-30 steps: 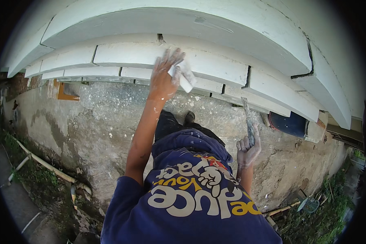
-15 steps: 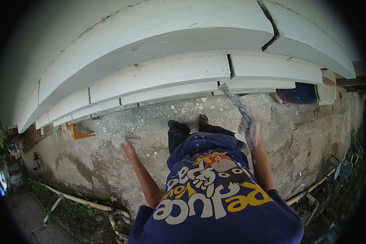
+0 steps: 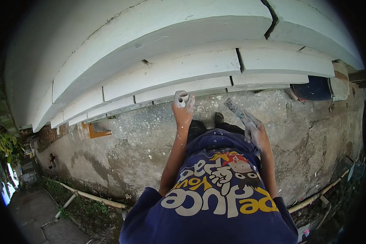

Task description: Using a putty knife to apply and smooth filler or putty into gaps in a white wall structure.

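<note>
My left hand (image 3: 183,115), dusted with white, is closed around a white tube-like piece (image 3: 183,96) whose round open end faces up. It is held just before the lowest white wall ledge. Off to the right, my right hand (image 3: 256,131) grips a long flat scraper (image 3: 235,109) coated with grey-white plaster. The scraper's blade points up and to the left, and it touches nothing that I can make out. My right hand's fingers lie along the handle and partly hide it.
White stepped ledges (image 3: 179,75) with dark joints cross the front. Below lies a plaster-spattered concrete floor (image 3: 146,134). A dark blue panel (image 3: 312,88) stands at the far right, an orange-brown frame (image 3: 98,131) at the left. Pale pipes (image 3: 94,198) run along plants behind me.
My left hand has swung right and forward, bringing the white piece nearer the scraper, its round end now facing up. My right hand has come back slightly. The view has shifted a little.
</note>
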`<action>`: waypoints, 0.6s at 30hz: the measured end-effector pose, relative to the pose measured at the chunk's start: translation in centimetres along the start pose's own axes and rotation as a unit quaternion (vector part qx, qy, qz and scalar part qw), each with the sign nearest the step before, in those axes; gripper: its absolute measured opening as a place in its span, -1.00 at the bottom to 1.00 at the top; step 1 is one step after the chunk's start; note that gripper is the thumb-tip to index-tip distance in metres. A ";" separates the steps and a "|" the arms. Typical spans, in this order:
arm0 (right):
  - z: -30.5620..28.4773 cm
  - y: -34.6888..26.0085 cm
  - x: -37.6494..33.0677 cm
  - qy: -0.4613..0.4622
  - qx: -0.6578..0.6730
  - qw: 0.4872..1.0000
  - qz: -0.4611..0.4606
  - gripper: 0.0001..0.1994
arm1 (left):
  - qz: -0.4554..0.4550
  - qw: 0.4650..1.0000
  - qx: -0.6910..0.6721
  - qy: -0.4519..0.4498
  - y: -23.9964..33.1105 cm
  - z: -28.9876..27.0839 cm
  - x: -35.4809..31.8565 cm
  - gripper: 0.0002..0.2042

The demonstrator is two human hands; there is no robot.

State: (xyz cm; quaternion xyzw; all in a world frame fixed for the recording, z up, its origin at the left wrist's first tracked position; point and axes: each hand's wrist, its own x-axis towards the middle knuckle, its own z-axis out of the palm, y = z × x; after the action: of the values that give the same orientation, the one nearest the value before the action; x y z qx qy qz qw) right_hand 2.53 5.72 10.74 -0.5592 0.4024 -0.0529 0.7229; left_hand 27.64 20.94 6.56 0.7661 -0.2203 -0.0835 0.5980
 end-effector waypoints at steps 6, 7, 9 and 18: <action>-2.1 2.1 -1.3 0.115 0.042 0.992 0.005 -0.52 | 0.271 0.939 0.107 0.186 4.7 -6.4 4.9 -0.94; -2.4 2.6 -1.2 0.144 0.043 0.989 -0.009 -0.52 | 0.274 0.938 0.110 0.184 4.6 -8.3 5.7 -0.94; -2.2 1.9 -1.4 0.147 0.059 0.987 -0.014 -0.48 | 0.214 0.961 0.106 0.136 3.2 -12.2 6.8 -0.93; 1.9 0.1 -0.6 0.174 0.093 0.979 -0.054 -0.49 | 0.193 0.943 0.272 -0.019 -3.1 -14.3 5.1 -0.93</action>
State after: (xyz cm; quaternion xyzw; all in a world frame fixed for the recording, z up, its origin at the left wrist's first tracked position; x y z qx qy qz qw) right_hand 3.30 7.49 11.08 -0.4927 0.4841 -0.2257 0.6869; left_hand 38.53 31.84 8.22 0.8410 -0.3892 0.0821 0.3669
